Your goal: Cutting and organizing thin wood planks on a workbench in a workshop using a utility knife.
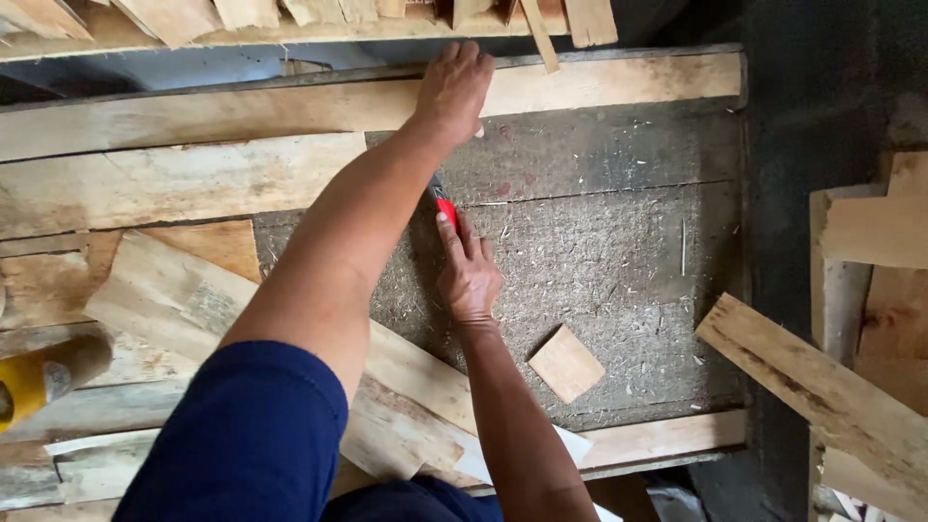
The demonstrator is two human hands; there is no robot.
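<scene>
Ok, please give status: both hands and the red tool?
Left hand flat on long plank. Right hand shut on red tool. Small square wood piece lies beside.

My left forearm (329, 261) covers most of the red-tipped tool (444, 208) in my right hand (467, 274), so I cannot tell its kind. A yellow object (24, 387) is cut off by the left edge. The boards (290, 14) along the top run out of view.
</scene>
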